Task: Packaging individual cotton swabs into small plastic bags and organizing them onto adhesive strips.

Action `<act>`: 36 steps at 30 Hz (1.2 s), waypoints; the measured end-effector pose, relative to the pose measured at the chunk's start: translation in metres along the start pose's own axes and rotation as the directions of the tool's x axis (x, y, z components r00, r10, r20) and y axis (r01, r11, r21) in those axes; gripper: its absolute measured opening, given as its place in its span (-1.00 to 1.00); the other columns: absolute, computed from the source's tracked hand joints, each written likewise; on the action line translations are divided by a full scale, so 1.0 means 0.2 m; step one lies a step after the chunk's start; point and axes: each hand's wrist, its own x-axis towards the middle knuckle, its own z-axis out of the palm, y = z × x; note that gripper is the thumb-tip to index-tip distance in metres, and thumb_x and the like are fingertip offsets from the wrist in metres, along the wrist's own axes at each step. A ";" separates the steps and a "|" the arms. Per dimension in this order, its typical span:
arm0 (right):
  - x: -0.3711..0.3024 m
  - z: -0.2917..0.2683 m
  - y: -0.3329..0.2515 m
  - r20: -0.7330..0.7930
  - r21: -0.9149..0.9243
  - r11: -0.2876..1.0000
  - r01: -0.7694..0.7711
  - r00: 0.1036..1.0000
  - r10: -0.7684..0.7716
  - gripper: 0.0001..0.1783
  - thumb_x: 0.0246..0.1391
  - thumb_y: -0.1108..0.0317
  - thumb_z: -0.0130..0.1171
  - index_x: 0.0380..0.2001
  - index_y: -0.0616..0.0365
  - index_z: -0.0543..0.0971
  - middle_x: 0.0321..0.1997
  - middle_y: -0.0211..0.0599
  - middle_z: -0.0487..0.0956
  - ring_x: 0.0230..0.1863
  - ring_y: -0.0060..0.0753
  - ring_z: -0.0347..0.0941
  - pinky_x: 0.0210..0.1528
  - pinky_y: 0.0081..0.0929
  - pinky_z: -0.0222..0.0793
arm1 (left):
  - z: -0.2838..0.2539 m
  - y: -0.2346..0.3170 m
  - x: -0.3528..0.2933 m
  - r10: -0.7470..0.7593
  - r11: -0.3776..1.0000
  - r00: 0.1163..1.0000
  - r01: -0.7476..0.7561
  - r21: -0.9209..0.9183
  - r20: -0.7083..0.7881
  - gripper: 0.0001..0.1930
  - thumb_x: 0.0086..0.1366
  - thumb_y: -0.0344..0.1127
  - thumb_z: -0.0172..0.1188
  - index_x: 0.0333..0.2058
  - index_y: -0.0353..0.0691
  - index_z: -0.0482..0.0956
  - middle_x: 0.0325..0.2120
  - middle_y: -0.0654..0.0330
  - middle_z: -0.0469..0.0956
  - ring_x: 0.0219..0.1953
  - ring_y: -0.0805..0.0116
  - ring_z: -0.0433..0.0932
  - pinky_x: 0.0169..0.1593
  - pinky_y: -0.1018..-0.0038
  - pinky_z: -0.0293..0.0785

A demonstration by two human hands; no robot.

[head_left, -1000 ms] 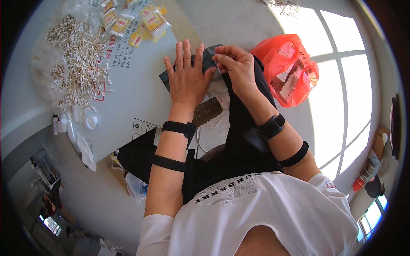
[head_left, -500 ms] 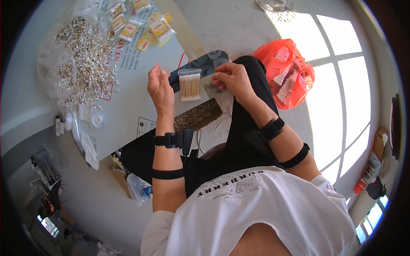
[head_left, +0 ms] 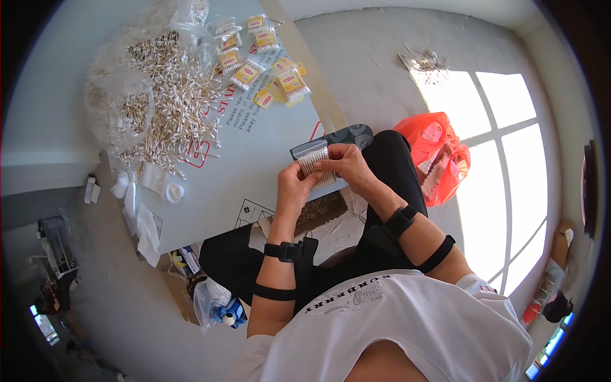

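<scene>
Over the table's near right corner, I hold a small clear zip bag of cotton swabs (head_left: 310, 163) between both hands. My left hand (head_left: 294, 187) pinches its lower left side, fingers closed. From the right, my right hand (head_left: 350, 167) grips the bag's other side, thumb lying across the front. The swabs stand side by side in the bag, and its clear top edge points away from me. Beneath it lies a dark grey patterned strip (head_left: 358, 135) along the table edge. My fingers hide part of the bag.
A big heap of loose cotton swabs (head_left: 175, 95) spills from clear plastic on the table (head_left: 216, 204). Several packed swab bags with yellow cards (head_left: 291, 84) lie beyond. Below the edge sits a box of swabs (head_left: 321, 212). A red plastic bag (head_left: 439, 153) stands right of my knee.
Earlier the bag of swabs lay at the table corner with my hands apart on either side. Now both hands have come together and taken hold of it. The head view has shifted.
</scene>
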 end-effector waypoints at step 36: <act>0.21 0.33 -0.10 -0.033 -0.339 0.909 0.242 0.963 -0.268 -0.95 -0.10 0.57 0.22 -0.49 0.34 0.61 -0.57 -0.29 0.59 -0.57 -0.56 0.48 -0.50 -0.60 0.42 | 0.24 0.36 -0.68 0.570 0.781 0.821 -0.555 0.287 0.035 -0.59 0.03 -0.41 0.39 -0.15 -0.35 0.46 -0.38 0.14 0.57 -0.35 0.35 0.54 -0.20 0.45 0.50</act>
